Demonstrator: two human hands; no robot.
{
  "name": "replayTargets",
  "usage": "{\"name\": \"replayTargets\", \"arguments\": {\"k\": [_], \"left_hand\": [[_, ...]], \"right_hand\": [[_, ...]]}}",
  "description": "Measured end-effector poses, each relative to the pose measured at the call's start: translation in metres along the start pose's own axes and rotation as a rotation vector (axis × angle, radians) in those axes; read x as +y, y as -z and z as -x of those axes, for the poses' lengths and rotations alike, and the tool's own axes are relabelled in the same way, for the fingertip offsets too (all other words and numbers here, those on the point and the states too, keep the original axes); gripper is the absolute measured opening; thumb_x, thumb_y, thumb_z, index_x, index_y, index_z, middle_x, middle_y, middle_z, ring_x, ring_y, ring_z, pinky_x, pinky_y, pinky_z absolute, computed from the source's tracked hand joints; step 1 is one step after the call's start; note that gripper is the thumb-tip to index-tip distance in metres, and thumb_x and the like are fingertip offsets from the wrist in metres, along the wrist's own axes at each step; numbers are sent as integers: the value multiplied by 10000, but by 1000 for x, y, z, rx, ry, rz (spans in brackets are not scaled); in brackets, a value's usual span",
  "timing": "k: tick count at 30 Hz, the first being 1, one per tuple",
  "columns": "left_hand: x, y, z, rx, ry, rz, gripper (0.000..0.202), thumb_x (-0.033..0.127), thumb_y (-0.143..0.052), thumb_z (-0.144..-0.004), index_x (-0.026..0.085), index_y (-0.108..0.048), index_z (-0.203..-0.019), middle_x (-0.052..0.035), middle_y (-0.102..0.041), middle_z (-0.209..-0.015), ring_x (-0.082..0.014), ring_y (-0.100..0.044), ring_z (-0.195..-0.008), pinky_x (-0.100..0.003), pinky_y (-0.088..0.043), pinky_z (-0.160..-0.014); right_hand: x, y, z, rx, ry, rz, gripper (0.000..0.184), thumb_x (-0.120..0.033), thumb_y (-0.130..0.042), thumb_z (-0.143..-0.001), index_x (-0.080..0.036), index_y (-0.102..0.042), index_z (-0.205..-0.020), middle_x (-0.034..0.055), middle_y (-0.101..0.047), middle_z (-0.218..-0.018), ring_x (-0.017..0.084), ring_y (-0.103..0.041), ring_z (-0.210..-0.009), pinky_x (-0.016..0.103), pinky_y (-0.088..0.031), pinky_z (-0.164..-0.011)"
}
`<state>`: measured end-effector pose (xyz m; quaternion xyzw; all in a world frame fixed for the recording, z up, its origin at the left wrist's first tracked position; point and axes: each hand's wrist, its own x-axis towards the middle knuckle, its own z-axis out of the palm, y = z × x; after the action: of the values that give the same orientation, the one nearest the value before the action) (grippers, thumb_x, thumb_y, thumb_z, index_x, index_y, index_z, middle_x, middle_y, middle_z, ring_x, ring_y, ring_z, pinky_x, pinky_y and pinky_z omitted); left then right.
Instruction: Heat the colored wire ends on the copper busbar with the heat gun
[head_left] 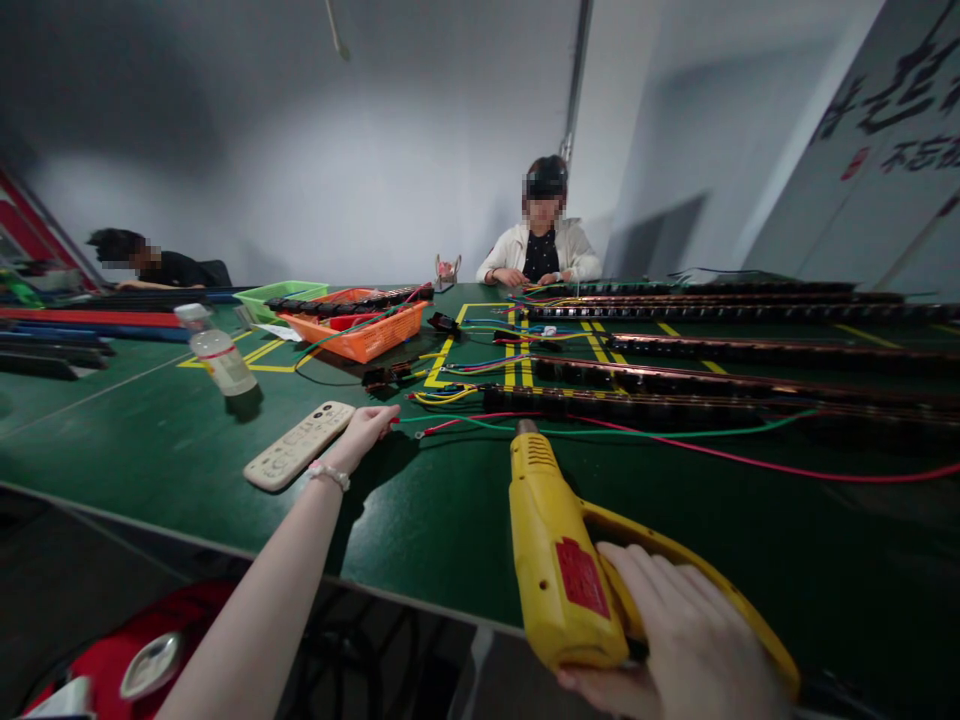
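Observation:
My left hand (366, 432) pinches the end of a green wire (600, 433), where a bit of red shows at the fingertips. In my right hand (675, 620) is a yellow heat gun (534, 520), gripped around its handle, with the metal nozzle pointing away from me just short of the wires. A red wire (750, 457) with a ring terminal (421, 435) at its end lies beside the green one. Close to my left wrist, a beige remote-like object (300, 445) rests on the green table (427, 540).
Long dark strips (712, 372) with coloured leads lie across the right side. An orange basket (367, 338), a green basket (259, 300) and a tilted-looking bottle (217, 355) stand left. One co-worker (540, 250) sits opposite, another (161, 265) far left.

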<state>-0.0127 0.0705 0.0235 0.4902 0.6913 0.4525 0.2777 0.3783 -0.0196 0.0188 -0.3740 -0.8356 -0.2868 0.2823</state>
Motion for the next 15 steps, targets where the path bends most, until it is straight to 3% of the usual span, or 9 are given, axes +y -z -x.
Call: {"name": "replayTargets", "arguments": {"k": [5,9,15], "left_hand": [[3,-3,4,-41,-6,10,429,481,-528,-697,129,-365,-511,27,-302,-431,-24,-235,-461,-190,-151,-489],[4,-2,7,-46,-1,6,374,411,-532,-689,122,-372,-513,29,-302,-428,-19,-236,-467,-185,-126,-477],[4,-1,7,-40,23,-2,319,346,-559,-630,119,-384,-491,31,-287,-408,-23,-252,-466,-184,-105,-467]], "right_hand": [[-20,-5,-6,19,-46,-81,832,-871,-413,-600,-161,-656,-960,7,-631,-959,103,-550,-850,244,-356,-824],[-42,-9,-16,32,-175,-217,884,-890,-223,-659,-173,-648,-955,8,-627,-968,108,-548,-859,262,-348,-848],[-69,-13,-34,5,-158,-269,937,-953,-242,-543,-195,-625,-939,1,-628,-932,107,-556,-800,283,-376,-787]]}}
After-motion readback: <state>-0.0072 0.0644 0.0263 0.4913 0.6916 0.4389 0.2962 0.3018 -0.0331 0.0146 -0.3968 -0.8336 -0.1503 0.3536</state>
